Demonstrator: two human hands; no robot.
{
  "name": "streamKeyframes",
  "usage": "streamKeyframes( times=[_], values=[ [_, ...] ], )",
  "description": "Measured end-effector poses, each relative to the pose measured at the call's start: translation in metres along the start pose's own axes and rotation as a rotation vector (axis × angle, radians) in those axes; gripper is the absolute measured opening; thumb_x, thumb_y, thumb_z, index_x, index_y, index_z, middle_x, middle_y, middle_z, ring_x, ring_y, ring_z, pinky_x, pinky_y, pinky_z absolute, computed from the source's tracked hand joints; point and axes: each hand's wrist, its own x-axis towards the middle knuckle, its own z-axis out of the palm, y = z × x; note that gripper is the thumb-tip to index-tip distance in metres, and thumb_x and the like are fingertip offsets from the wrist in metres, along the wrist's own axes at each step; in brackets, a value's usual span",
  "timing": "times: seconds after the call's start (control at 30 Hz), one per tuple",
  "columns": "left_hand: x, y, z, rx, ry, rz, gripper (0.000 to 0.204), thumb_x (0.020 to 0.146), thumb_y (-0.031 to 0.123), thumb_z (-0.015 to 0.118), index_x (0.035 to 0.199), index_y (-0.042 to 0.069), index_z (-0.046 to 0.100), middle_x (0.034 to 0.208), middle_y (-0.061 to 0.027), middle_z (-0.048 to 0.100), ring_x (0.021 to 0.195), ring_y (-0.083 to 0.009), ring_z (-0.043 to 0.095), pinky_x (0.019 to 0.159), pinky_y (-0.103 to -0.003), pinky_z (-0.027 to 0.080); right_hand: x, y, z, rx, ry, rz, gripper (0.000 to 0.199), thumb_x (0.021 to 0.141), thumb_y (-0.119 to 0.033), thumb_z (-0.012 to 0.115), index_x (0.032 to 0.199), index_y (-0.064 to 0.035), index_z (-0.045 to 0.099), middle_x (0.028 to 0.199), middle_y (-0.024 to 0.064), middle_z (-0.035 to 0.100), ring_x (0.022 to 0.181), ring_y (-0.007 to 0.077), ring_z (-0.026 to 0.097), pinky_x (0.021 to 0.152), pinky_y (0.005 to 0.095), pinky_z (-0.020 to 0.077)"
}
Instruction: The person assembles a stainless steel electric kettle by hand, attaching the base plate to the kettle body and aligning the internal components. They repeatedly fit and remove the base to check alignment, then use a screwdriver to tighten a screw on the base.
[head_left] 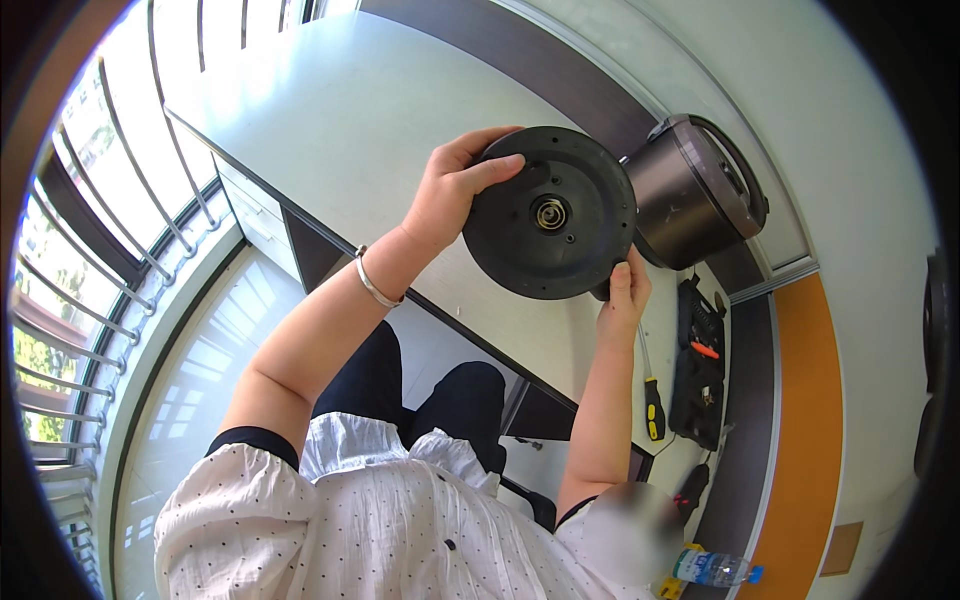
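Note:
A round black plastic disc-shaped part with a coil spring at its centre and several small screw holes is held up over the white table. My left hand grips its upper left rim, thumb on the near face and fingers behind. At the lower right rim, my right hand closes on the edge, with the thumb in front. The fingers behind the disc are mostly hidden. Just right of the disc stands a dark brown rice cooker with a carrying handle.
On the table, right of my right arm, lie a yellow-and-black screwdriver and an open black tool case. Farther down the right side are a red-and-black tool and a plastic water bottle. A barred window is at left.

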Motion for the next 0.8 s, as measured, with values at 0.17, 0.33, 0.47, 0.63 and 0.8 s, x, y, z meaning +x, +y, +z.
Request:
streamKeyframes(
  times=[0.17,0.33,0.47,0.63,0.8],
  values=[
    [0.0,0.001,-0.001,0.035,0.002,-0.003,0.042,0.084,0.013,0.062,0.12,-0.008,0.055,0.106,-0.0152,0.064,0.094,-0.0195,0.063,0.085,-0.028,0.052,0.001,0.004,-0.002,0.006,0.003,-0.013,0.07,0.088,-0.049,0.059,0.126,0.0093,0.05,0.114,0.009,0.061,0.103,0.0139,0.055,0.093,0.0255,0.0386],
    [-0.002,0.002,0.002,0.063,0.025,0.007,0.044,0.082,0.016,0.067,0.119,-0.006,0.057,0.103,-0.0143,0.065,0.092,-0.0188,0.063,0.084,-0.029,0.052,0.0,0.004,-0.004,0.007,-0.001,-0.009,0.071,0.088,-0.048,0.061,0.126,0.0095,0.05,0.114,0.0088,0.061,0.102,0.0133,0.056,0.091,0.0251,0.0392],
    [-0.002,0.002,0.002,0.089,0.039,0.006,0.044,0.08,0.015,0.068,0.118,-0.004,0.058,0.102,-0.014,0.065,0.091,-0.0184,0.063,0.084,-0.029,0.052,0.001,0.002,-0.003,0.008,0.009,-0.009,0.069,0.088,-0.046,0.061,0.126,0.0096,0.05,0.114,0.0087,0.061,0.101,0.0129,0.056,0.089,0.0245,0.0399],
    [-0.002,0.001,0.001,0.067,0.014,-0.015,0.042,0.084,0.014,0.066,0.12,-0.006,0.056,0.106,-0.0144,0.065,0.094,-0.0194,0.063,0.085,-0.029,0.052,0.001,0.003,-0.006,0.027,-0.005,0.004,0.068,0.087,-0.046,0.061,0.126,0.0091,0.05,0.111,0.0081,0.062,0.1,0.0123,0.056,0.087,0.0236,0.0403],
    [-0.004,0.001,0.005,0.076,0.02,-0.009,0.041,0.084,0.014,0.065,0.119,-0.007,0.057,0.106,-0.0147,0.065,0.093,-0.0196,0.063,0.084,-0.029,0.052,0.001,0.008,-0.011,0.027,-0.017,-0.007,0.065,0.088,-0.044,0.059,0.126,0.0077,0.05,0.113,0.0082,0.061,0.102,0.0135,0.056,0.088,0.0246,0.0405]
  ],
)
